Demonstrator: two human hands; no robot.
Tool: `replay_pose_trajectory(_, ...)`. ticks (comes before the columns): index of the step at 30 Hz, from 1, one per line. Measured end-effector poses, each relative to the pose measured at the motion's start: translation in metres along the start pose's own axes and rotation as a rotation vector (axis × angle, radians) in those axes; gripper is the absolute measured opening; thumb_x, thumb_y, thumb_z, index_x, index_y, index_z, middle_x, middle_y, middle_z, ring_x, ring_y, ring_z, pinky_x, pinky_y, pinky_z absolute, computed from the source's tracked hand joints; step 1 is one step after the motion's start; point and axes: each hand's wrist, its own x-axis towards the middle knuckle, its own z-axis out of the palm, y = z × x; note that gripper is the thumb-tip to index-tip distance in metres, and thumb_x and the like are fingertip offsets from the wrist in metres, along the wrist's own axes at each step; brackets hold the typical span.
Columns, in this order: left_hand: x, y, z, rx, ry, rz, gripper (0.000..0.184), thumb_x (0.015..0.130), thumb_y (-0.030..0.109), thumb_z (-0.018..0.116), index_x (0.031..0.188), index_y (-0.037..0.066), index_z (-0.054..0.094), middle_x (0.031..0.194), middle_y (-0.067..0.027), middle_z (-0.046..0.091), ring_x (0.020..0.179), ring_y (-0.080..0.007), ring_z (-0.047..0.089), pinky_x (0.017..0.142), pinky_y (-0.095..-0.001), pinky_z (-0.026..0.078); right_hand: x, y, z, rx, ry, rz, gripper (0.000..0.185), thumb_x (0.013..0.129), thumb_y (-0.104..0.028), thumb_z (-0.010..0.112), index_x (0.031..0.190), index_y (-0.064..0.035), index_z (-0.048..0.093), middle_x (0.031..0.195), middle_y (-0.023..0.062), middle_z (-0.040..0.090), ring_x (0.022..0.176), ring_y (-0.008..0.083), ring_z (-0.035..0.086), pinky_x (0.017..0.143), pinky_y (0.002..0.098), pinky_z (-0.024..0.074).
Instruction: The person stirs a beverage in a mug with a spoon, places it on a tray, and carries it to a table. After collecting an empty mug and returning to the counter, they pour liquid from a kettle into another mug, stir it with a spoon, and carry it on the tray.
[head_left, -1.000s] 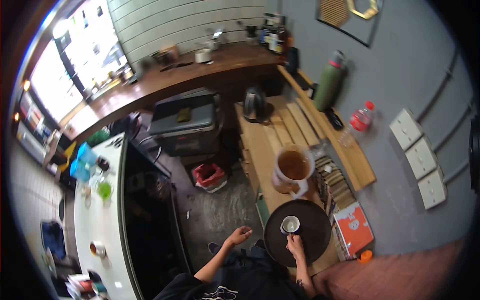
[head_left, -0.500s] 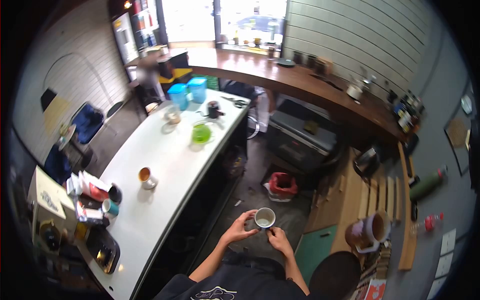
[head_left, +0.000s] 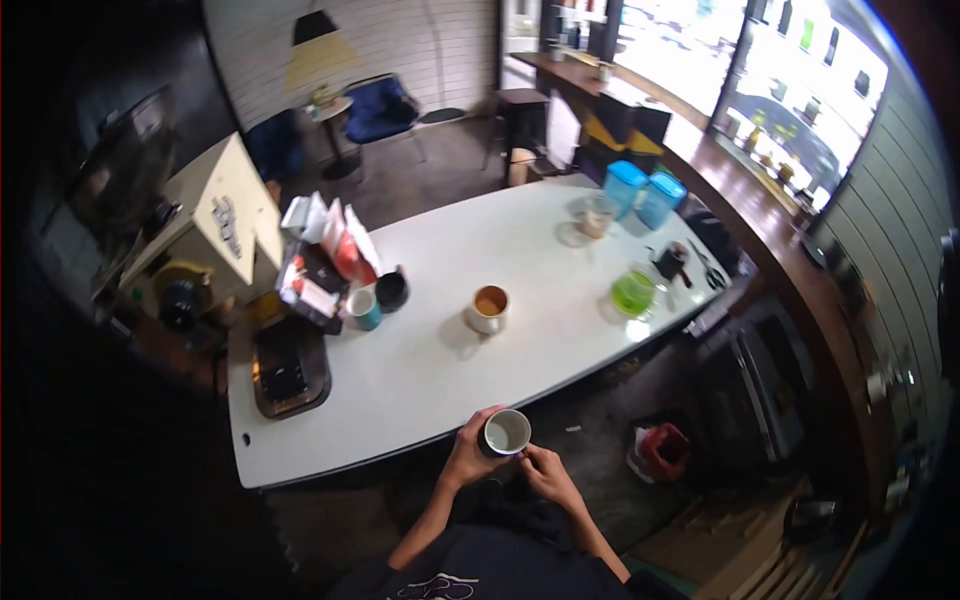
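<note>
– Movement?
– The round, white-rimmed mug (head_left: 507, 432) has left the round dark tray; now lower centre, left hand (head_left: 468, 456) curled round its side, right hand (head_left: 546, 474) pinching its handle.
– Hazard?
– A slackened pinch could tip it against the long white table (head_left: 420, 390).
– Writing?
– Cream box (head_left: 256, 195), upper left: dark lettering, unreadable.

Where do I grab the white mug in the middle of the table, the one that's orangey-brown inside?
I'd hold the white mug around its round outside wall, coming from the near edge of the table. It stands upright, with bare tabletop on that side. I can't clearly make out a handle.
</note>
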Motion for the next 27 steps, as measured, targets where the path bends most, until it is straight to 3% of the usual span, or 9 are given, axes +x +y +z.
replay_pose_trajectory(7, 0.025, -0.013, -0.024, 0.024, 0.248, -0.058, 0.079, 0.065, 0.002, 0.087, 0.137, 0.006, 0.054, 0.131, -0.0146, 0.063, 0.125, -0.0307, 0.061, 0.106, -0.0405, 0.048, 0.079, 0.014, 0.005, 0.009, -0.209, -0.153, 0.017, 0.102, -0.013, 0.054, 0.098, 0.0032, 0.057, 0.069, 0.0087, 0.047, 0.067, 0.0119, 0.04, 0.061, 0.0333, 0.0413)
replay_pose_trajectory(10, 0.047, -0.023, -0.025, 0.035, 0.308, -0.118, 0.079, 0.065, 0.003, 0.089, 0.136, 0.006, 0.055, 0.131, -0.0148, 0.064, 0.125, -0.03, 0.061, 0.105, -0.0407, 0.049, 0.115, 0.021, -0.007, -0.046, -0.312, -0.109, 0.019, 0.104, -0.015, 0.053, 0.098, 0.0028, 0.057, 0.069, 0.0094, 0.047, 0.067, 0.0122, 0.041, 0.061, 0.0344, 0.0419)
replay_pose_trajectory(16, 0.088, -0.035, -0.025, 0.095, 0.367, -0.159, 0.081, 0.064, 0.005, 0.092, 0.136, 0.006, 0.055, 0.129, -0.0141, 0.065, 0.124, -0.0284, 0.062, 0.103, -0.0408, 0.05, 0.169, 0.018, -0.031, -0.109, -0.429, -0.117, 0.024, 0.106, -0.021, 0.054, 0.098, 0.0014, 0.059, 0.066, 0.012, 0.052, 0.063, 0.0186, 0.044, 0.061, 0.0374, 0.0427)
replay_pose_trajectory(22, 0.105, -0.042, -0.024, 0.123, 0.422, -0.222, 0.082, 0.064, 0.007, 0.093, 0.137, 0.007, 0.055, 0.13, -0.0145, 0.065, 0.124, -0.028, 0.062, 0.104, -0.0411, 0.051, 0.203, 0.025, -0.04, -0.063, -0.558, -0.102, 0.027, 0.107, -0.023, 0.054, 0.094, 0.0006, 0.059, 0.066, 0.0105, 0.055, 0.062, 0.0162, 0.054, 0.061, 0.0362, 0.0469)
replay_pose_trajectory(27, 0.11, -0.059, -0.023, 0.119, 0.57, -0.237, 0.085, 0.062, 0.01, 0.096, 0.137, 0.007, 0.055, 0.129, -0.0139, 0.063, 0.121, -0.0296, 0.062, 0.103, -0.0414, 0.051, 0.234, 0.026, -0.051, 0.007, -0.752, -0.009, 0.02, 0.104, -0.019, 0.06, 0.105, 0.0013, 0.06, 0.073, 0.0058, 0.062, 0.068, 0.0125, 0.063, 0.062, 0.0301, 0.0516)
